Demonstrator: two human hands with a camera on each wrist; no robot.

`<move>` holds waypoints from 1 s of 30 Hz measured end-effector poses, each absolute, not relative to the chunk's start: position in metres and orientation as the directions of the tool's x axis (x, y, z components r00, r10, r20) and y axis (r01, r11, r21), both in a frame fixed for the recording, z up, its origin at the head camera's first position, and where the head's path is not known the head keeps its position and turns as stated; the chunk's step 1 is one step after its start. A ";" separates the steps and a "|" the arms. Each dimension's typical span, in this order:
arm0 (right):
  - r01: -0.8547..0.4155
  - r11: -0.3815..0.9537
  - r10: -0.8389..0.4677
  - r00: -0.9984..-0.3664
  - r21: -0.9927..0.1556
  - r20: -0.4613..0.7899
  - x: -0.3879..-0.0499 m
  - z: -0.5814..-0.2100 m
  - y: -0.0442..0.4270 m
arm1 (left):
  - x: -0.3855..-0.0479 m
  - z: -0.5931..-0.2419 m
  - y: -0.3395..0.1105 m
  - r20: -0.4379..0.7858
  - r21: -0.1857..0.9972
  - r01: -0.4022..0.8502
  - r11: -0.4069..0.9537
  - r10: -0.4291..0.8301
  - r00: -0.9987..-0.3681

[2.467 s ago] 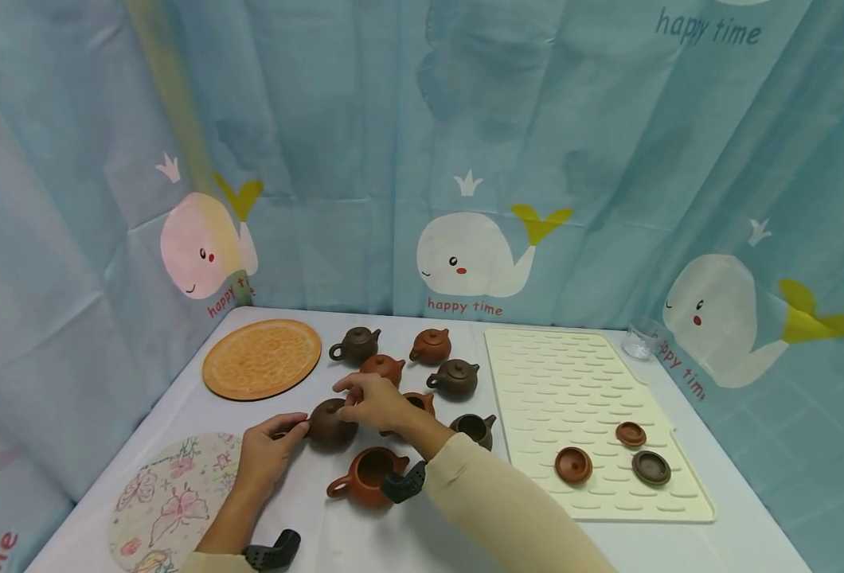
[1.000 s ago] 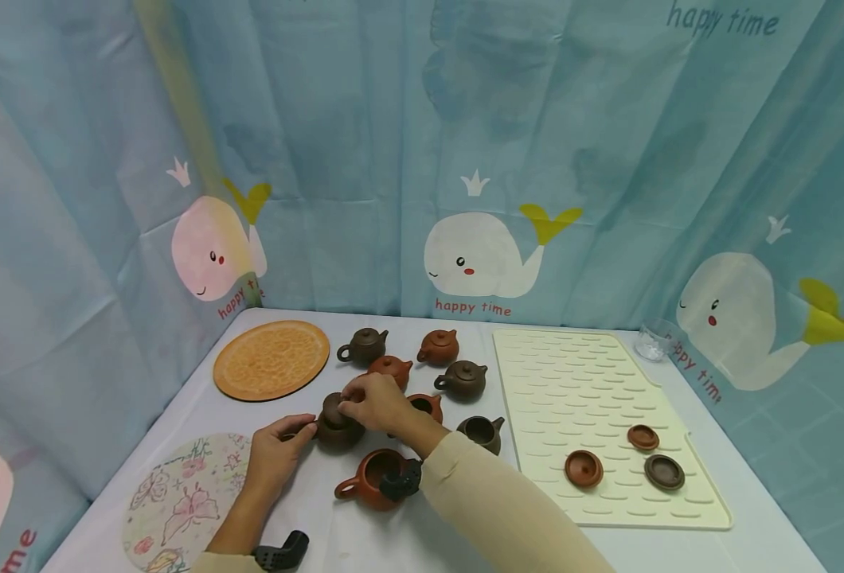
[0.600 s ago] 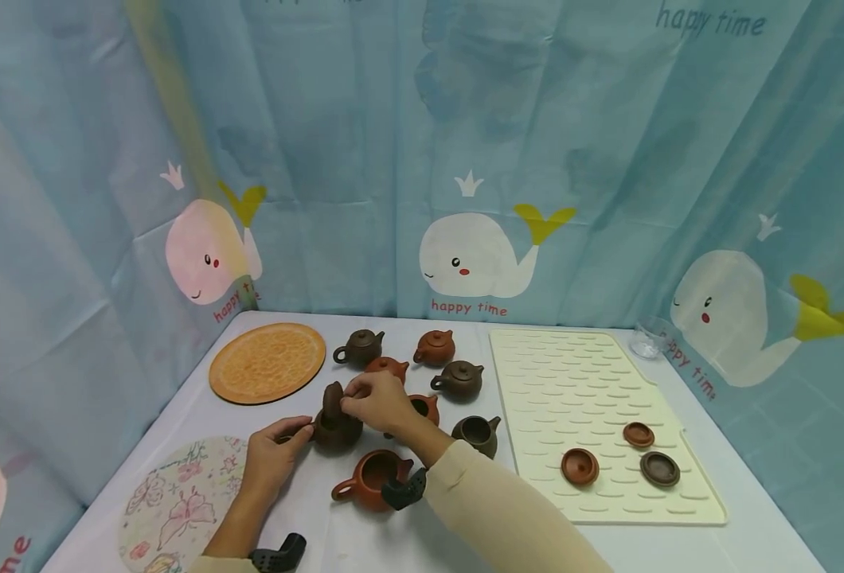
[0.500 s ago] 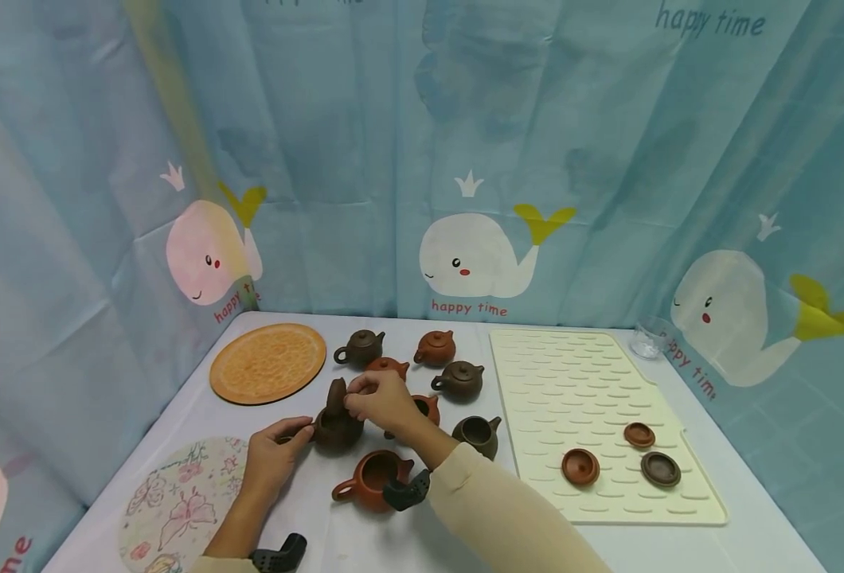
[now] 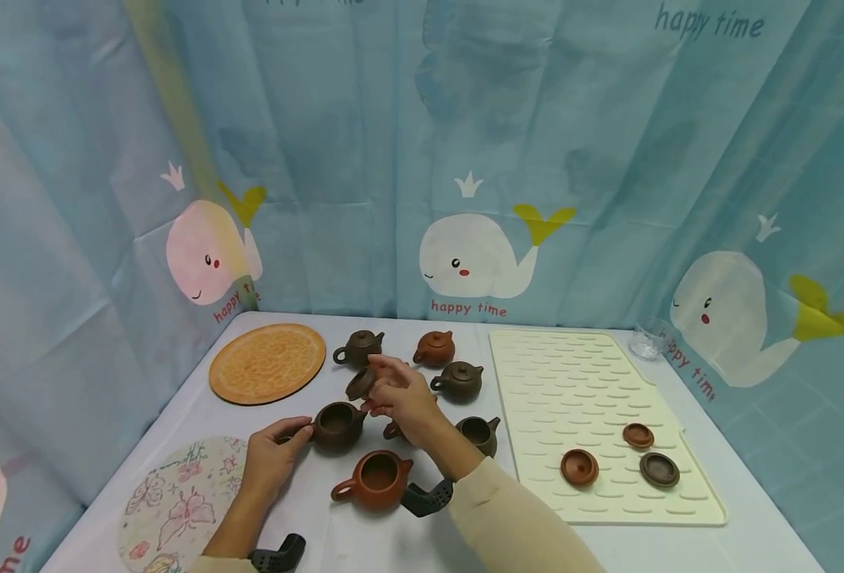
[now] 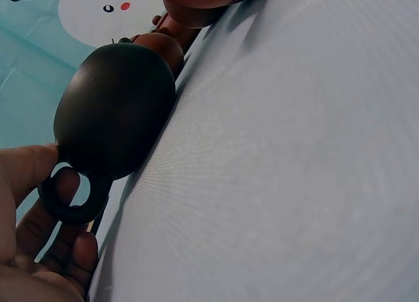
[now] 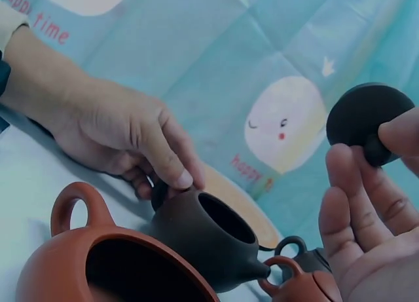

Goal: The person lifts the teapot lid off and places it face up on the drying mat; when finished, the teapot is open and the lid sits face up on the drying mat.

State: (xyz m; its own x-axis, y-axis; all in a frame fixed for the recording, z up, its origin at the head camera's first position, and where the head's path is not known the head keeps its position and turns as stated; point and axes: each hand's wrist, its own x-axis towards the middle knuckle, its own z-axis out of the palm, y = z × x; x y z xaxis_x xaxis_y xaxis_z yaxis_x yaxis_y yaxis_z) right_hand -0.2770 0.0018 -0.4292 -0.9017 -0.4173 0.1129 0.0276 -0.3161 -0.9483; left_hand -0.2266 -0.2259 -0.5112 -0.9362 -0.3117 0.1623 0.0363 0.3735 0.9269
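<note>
A dark brown teapot (image 5: 337, 434) stands on the table with its mouth uncovered. My left hand (image 5: 271, 455) pinches its ring handle (image 6: 73, 213) between thumb and fingers, as the left wrist view shows close up. Just above and right of that pot, my right hand (image 5: 409, 402) holds its dark lid (image 5: 361, 385) in the air, tilted, gripping the knob (image 7: 376, 149) with the fingertips. Nearest to me is an open red-clay teapot (image 5: 375, 481). The right hand partly hides two red teapots behind it.
Several lidded teapots, among them a dark one (image 5: 458, 381) and a red one (image 5: 435, 348), stand farther back. An open dark pot (image 5: 478, 434) is at right. A cream mat (image 5: 537, 398) bears three lids; a round orange mat (image 5: 267, 364) and a glass bowl (image 5: 649, 341) flank the back.
My right hand has lifted the lid off the dark teapot, tipped it on edge, then carried it up and right. The left hand stays at the handle.
</note>
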 end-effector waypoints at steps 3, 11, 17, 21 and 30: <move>0.071 -0.352 -0.432 -0.897 -0.933 0.095 -0.274 -0.429 0.006 | -0.227 -0.511 -0.226 0.156 0.925 0.027 0.378 -0.316 -0.936; 0.210 -0.486 -0.487 -0.871 -0.848 0.063 -0.269 -0.427 0.017 | -0.228 -0.511 -0.226 0.143 0.929 0.013 0.370 -0.325 -0.935; 0.211 -0.495 -0.486 -0.871 -0.843 0.068 -0.267 -0.428 0.027 | -0.228 -0.512 -0.226 0.147 0.931 0.021 0.364 -0.323 -0.935; 0.194 -0.487 -0.483 -0.872 -0.852 0.077 -0.264 -0.430 0.036 | -0.228 -0.514 -0.226 0.152 0.930 0.025 0.367 -0.324 -0.934; 0.089 -0.468 -0.480 -0.861 -0.879 0.168 -0.257 -0.425 0.060 | -0.228 -0.514 -0.226 0.164 0.923 0.031 0.384 -0.319 -0.934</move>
